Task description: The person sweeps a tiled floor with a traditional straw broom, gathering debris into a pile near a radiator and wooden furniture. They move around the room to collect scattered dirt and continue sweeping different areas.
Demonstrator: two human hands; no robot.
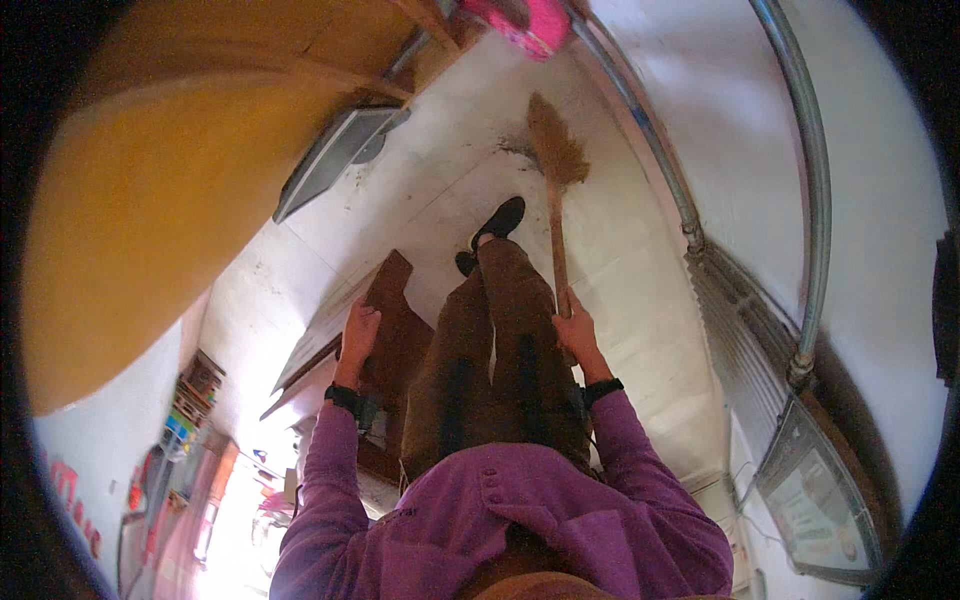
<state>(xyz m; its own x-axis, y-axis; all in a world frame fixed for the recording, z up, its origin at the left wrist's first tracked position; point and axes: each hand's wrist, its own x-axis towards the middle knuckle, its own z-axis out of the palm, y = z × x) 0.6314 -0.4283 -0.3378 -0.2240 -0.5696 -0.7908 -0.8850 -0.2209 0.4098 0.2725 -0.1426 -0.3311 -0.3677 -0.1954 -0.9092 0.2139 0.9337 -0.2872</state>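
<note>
My right hand (pixel 576 330) is closed around the wooden handle of a straw broom (pixel 555 142). The broom's brush rests on the pale floor (pixel 450 217) ahead of my feet, touching a patch of dark dirt (pixel 517 146). My left hand (pixel 362 324) has its fingers curled beside a dark brown wooden panel (pixel 394 322). Whether it grips the panel's edge or only passes over it, I cannot tell. Below it stand my legs in brown trousers (pixel 495 337), with one black shoe (pixel 501 219) forward.
A finned radiator (pixel 742 315) with metal pipes (pixel 814 187) runs along the right wall, beside a framed panel (pixel 821 495). A flat screen (pixel 334 161) stands on the left by an orange-yellow surface (pixel 150 240). Something pink (pixel 536 26) hangs at the top.
</note>
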